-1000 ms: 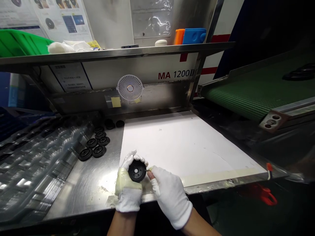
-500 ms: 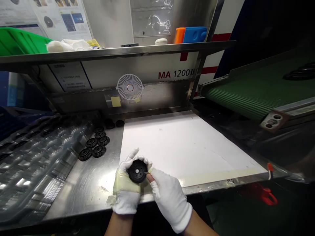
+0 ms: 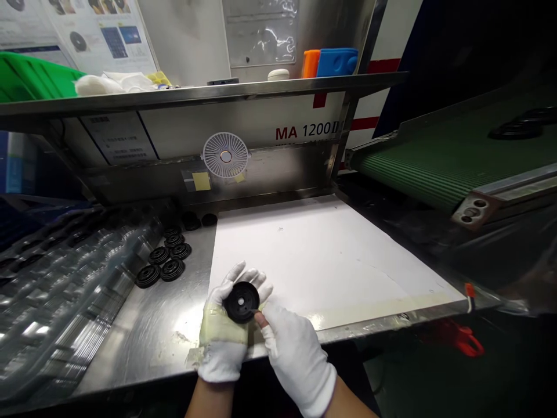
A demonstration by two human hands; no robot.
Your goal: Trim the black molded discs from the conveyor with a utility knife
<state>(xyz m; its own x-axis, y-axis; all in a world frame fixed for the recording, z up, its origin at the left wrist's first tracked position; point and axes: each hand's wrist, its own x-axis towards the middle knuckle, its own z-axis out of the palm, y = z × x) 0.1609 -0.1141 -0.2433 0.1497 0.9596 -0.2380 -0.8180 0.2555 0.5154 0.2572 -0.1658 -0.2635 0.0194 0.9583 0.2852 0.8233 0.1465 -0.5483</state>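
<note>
A black round plastic wheel [image 3: 242, 302] with a pale centre hole rests in the palm of my white-gloved left hand [image 3: 225, 325]. The left thumb is against its side, and the other fingers extend behind it. My right hand [image 3: 296, 354], also gloved, is closed in a pinch near the wheel's lower right rim. A thin tip shows between its thumb and finger and points at the rim; the rest of that thing is hidden. The right thumb tip pokes bare out of the glove. Several similar black wheels [image 3: 172, 270] lie stacked on the metal bench to the left.
Clear plastic trays [image 3: 65, 302] stand at the left with black parts in them. A white sheet [image 3: 322, 261] covers the bench's middle and right. A small fan [image 3: 225, 155] sits below the shelf [image 3: 252, 88]. A green conveyor belt [image 3: 435, 168] carries black parts on the right.
The left fingers have straightened and spread away from the wheel's far edge. My right hand has shifted slightly down along the rim. The camera view has moved a little.
</note>
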